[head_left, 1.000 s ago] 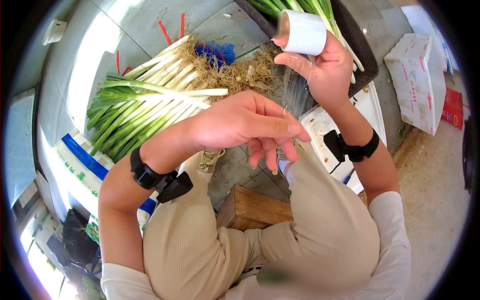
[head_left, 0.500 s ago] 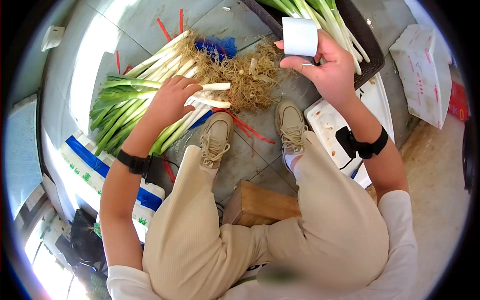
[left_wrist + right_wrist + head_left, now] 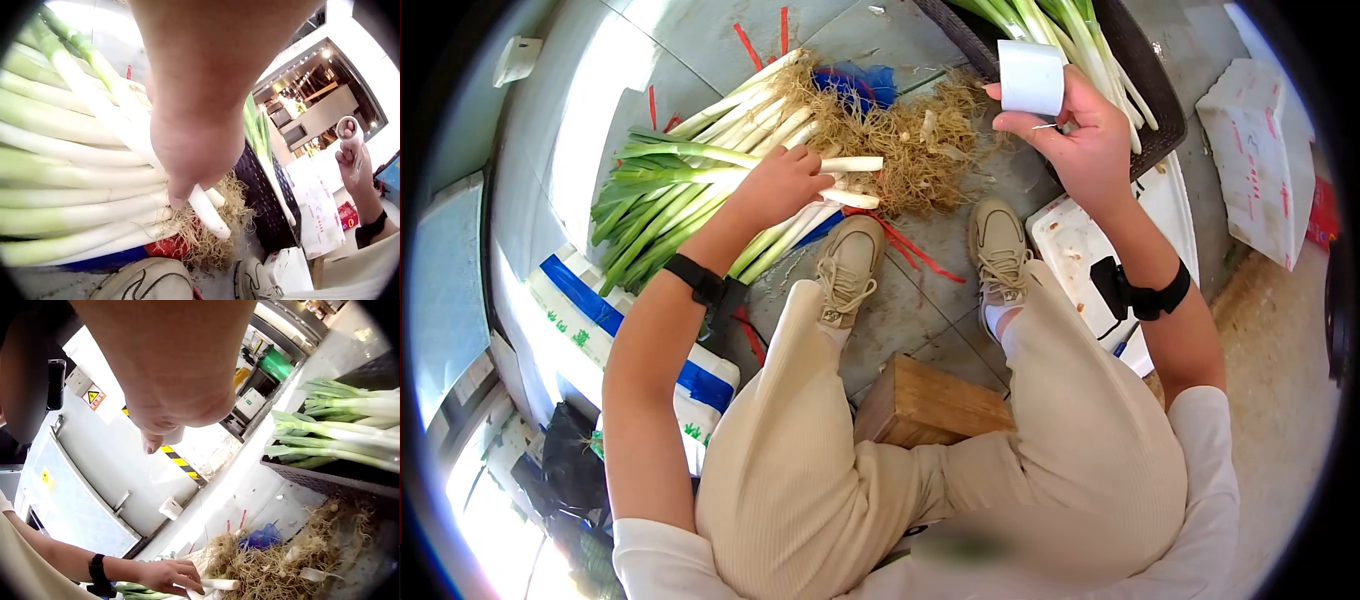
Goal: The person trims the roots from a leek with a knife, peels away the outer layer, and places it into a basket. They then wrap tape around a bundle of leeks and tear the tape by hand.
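Observation:
My left hand [image 3: 778, 190] grips trimmed green onions [image 3: 858, 164] lying on top of the heap. Their cut white ends stick out past the fingers, toward the roots. In the left wrist view the thumb and fingers curl round a white stalk [image 3: 209, 215]. Beneath them, a pile of green onions [image 3: 662, 232] lies with its green tops to the left. My right hand [image 3: 1085, 145] is raised at the right and holds a roll of tape [image 3: 1032, 78], with fingers through its core. A clear strip hangs from the roll in the left wrist view.
A heap of cut roots [image 3: 930, 150] lies on the tiled floor beside blue plastic [image 3: 865, 85]. More green onions fill a dark basket [image 3: 1165, 125] at back right, near a white foam lid [image 3: 1065, 235]. Red ties [image 3: 915, 245] lie by my shoes [image 3: 850, 265]. A wooden block [image 3: 930, 405] stands between my legs.
My left hand has moved from in front of the right hand, over to the pile on the left, and has closed on the top stalks. The right hand still holds the tape roll up.

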{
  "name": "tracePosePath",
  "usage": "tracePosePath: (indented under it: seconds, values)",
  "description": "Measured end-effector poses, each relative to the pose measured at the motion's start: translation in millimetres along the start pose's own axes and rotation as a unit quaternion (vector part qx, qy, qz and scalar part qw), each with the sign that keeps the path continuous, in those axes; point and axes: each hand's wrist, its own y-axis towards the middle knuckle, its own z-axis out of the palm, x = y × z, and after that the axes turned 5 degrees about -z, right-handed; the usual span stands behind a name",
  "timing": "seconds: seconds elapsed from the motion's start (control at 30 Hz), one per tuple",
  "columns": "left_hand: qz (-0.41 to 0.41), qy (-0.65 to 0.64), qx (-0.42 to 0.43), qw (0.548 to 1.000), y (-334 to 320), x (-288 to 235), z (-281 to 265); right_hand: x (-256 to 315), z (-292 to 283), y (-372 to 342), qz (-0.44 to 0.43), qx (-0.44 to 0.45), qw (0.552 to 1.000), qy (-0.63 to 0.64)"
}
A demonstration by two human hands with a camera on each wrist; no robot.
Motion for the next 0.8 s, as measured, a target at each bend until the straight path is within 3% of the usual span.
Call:
tracePosePath:
  seconds: [0.1,0.17,0.27,0.37,0.6,0.8]
  values:
    - [0.011,0.022,-0.025,0.999,1,-3,-6,0,-3,-1,0.007,-0.005,1.0,0.019]
    - [0.011,0.024,-0.038,0.999,3,-7,-15,6,-9,0,0.073,0.072,0.995,0.0]
    - [-0.004,0.041,-0.065,0.997,7,-14,-27,-2,-3,1,0.0,-0.002,1.0,0.015]
    - [-0.033,0.029,-0.081,0.996,8,-21,-31,1,2,1,0.009,-0.019,0.997,0.078]
    - [-0.062,0.032,-0.076,0.995,-3,-17,-11,2,-4,0,-0.005,0.007,1.0,0.014]
    - [-0.115,0.062,-0.115,0.985,-4,-18,11,1,2,0,0.03,0.004,0.996,0.09]
